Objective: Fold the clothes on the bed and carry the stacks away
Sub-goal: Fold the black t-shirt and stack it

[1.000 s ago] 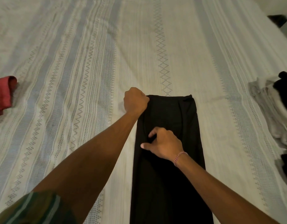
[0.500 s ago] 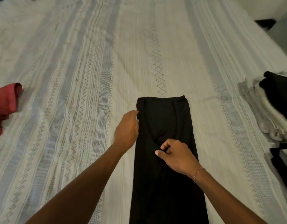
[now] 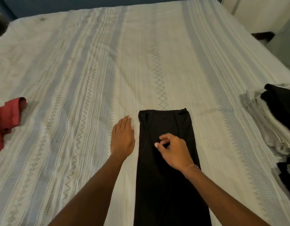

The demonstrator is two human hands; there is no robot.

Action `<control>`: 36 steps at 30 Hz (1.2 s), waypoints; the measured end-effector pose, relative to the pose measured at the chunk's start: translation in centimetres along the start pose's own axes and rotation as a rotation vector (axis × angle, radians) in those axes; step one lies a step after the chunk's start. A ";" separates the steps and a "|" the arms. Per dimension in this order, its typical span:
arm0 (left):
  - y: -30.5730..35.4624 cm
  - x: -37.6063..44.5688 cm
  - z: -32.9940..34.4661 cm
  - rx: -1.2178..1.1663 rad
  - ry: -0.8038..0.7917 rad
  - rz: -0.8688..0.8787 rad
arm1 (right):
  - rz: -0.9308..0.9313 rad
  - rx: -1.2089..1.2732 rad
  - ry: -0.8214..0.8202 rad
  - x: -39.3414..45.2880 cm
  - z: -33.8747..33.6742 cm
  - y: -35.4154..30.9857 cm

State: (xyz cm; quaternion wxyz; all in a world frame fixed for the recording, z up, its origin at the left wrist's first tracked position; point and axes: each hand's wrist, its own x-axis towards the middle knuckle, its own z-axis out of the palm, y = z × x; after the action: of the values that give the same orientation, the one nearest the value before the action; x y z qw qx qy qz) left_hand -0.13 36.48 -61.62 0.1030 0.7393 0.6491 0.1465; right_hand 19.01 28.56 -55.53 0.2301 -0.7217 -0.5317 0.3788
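Black garment: smooth matt cloth. Bed cover: woven cloth, textured, matt, with stitched patterns. Red cloth: coarser weave. Wrist chain: thin, metallic-looking.

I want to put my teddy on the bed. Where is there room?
The wide bare stretch of sheet beyond the black garment, between the red cloth at the left edge and the folded pile at the right. It is crowded near the hands and that pile.
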 end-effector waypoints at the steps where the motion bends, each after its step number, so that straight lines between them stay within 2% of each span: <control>1: -0.4 -0.5 0.3 0.031 -0.016 0.000 | -0.003 0.060 -0.002 1.5 0.2 -0.7; 5: -1.4 -0.3 1.9 0.113 -0.040 0.021 | -0.057 0.115 0.049 7.0 1.8 -3.6; 11: -1.5 -0.4 2.5 0.105 -0.032 0.032 | 0.032 -0.060 0.097 11.0 3.0 -4.6; 15: -1.5 -0.4 2.4 0.116 -0.043 0.022 | 0.054 0.179 0.084 11.9 2.5 -4.4; 17: -1.5 -0.3 2.3 0.116 -0.043 0.014 | 0.065 0.210 0.084 12.2 2.1 -4.1; 23: -1.5 -0.3 2.2 0.088 -0.043 0.011 | -0.045 -0.107 0.185 12.1 2.5 -3.1; 27: -1.5 -0.5 2.1 0.086 -0.061 0.032 | -0.041 -0.162 0.184 12.0 2.7 -3.2; 30: -1.5 -0.5 2.0 0.089 -0.058 0.032 | -0.106 -0.240 0.190 12.4 3.3 -3.7; 33: -1.5 -0.5 2.1 0.081 -0.054 0.033 | -0.118 -0.312 0.134 13.4 3.8 -4.8; 36: -1.5 -0.5 2.2 0.069 -0.048 0.028 | -0.130 -0.262 0.016 15.1 3.5 -5.9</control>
State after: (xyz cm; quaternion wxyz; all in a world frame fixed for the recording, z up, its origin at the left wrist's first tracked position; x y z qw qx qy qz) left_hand -0.83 36.27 -64.22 0.0912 0.7547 0.6407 0.1077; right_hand 14.97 44.50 -57.84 0.1623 -0.7126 -0.6204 0.2845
